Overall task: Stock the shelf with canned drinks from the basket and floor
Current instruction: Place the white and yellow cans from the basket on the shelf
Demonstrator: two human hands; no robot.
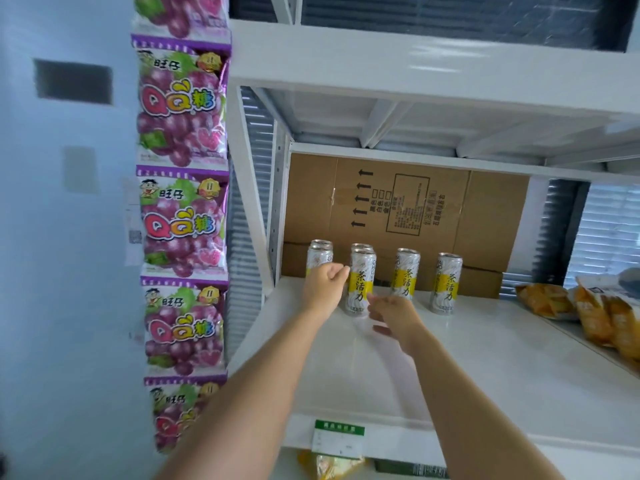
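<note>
Five slim white-and-yellow cans (406,271) upright near the far side of a white shelf (485,358), viewed from above two bare forearms reaching in.

At far left, outside the shelf frame, a hanging strip of purple grape candy bags (181,209).

Next, the leftmost can (320,256), its lower part hidden behind the left hand (327,287). Fingers of that hand curled inward, knuckles just beside the front can (360,285) on its left wall; cannot tell whether gripping a can or only resting against one.

Directly behind the front can, a rear can (362,246), only its rim and top showing.

On the shelf's near edge, below the forearms, a green-and-white price label (339,436).

Right hand (393,315) low at the front can's base, fingers (375,303) loose and spread, blurred, tips at or just short of the can, grasping nothing.

Farther right, two more cans spaced apart, ending with the rightmost can (446,282).

Behind the whole row, a flattened brown cardboard box (485,220) against the far side, printed with arrows and text.

At far right, orange snack bags (588,313) lying on a neighbouring shelf section.
</note>
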